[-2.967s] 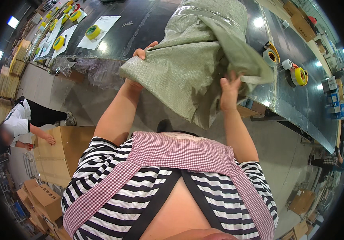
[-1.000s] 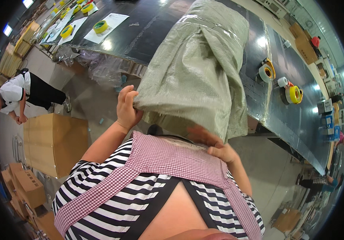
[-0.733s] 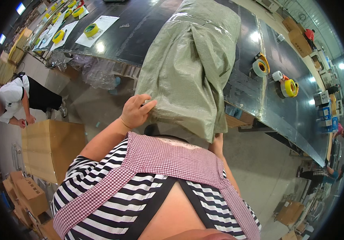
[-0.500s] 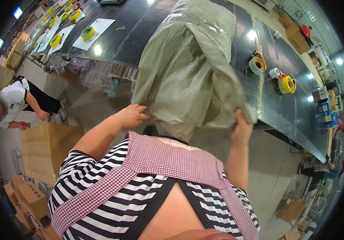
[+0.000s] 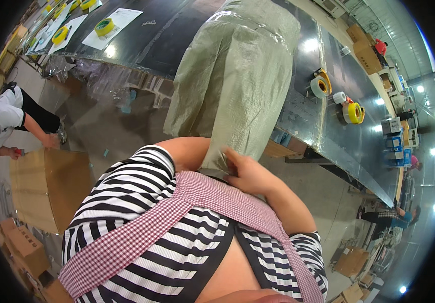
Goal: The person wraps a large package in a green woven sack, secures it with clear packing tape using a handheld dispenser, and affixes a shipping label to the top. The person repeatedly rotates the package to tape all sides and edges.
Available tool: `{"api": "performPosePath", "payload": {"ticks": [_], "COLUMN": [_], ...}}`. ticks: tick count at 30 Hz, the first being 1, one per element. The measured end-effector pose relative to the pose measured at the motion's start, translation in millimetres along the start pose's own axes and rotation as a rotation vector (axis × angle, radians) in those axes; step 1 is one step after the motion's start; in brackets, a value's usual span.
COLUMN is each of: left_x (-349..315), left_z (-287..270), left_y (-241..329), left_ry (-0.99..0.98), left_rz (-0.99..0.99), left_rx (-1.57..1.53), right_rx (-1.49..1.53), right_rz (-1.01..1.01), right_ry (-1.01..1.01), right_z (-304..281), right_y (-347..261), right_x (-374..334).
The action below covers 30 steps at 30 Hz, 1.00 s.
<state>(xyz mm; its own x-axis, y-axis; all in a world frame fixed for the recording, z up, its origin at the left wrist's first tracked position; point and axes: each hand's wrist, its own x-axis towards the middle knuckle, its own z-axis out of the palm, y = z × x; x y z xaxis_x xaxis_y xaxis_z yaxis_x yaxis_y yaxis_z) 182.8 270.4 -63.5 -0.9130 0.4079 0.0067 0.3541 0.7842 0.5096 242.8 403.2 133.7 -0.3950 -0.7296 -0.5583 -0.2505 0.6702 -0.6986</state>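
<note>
A large grey-green woven plastic sack (image 5: pixel 232 91) lies over the edge of a dark table, and its loose end hangs down to my apron. Clear tape crosses its upper part. My right hand (image 5: pixel 250 174) is closed at the sack's narrow lower end, fingers and thumb against the folded material. From the left my forearm (image 5: pixel 189 151) reaches across to that same end. My left hand lies behind the sack, its fingers hidden.
On the dark table (image 5: pixel 162 40), tape rolls (image 5: pixel 104 27) rest on white papers to the left. Tape dispensers (image 5: pixel 321 85) stand to the right. A big carton (image 5: pixel 50 189) is on the floor at left, where another person (image 5: pixel 17 121) bends over it. Plastic film hangs beneath the table.
Both hands have moved inward from the sack's spread sides to its lower end. The open flap on the right is folded in, and the hanging end is narrower.
</note>
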Motion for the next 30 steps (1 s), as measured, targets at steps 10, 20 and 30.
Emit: {"api": "performPosePath", "payload": {"ticks": [10, 20, 30], "left_x": [-97.5, -176.1, -185.4], "left_z": [171.0, 64.5, -32.2], "left_y": [-40.4, -69.3, -219.0], "left_ry": [-0.134, -0.921, 0.561], "left_rz": [0.272, -0.167, -0.606], "left_rx": [-0.684, -0.858, -0.904], "right_rx": [0.371, 0.022, 1.07], "right_rz": [-0.174, -0.316, 0.044], "right_ry": [0.46, -0.107, 0.857], "right_z": [44.0, 73.4, 51.2], "right_y": [54.4, 91.2, 223.2], "right_x": [66.8, 128.7, 91.3]}}
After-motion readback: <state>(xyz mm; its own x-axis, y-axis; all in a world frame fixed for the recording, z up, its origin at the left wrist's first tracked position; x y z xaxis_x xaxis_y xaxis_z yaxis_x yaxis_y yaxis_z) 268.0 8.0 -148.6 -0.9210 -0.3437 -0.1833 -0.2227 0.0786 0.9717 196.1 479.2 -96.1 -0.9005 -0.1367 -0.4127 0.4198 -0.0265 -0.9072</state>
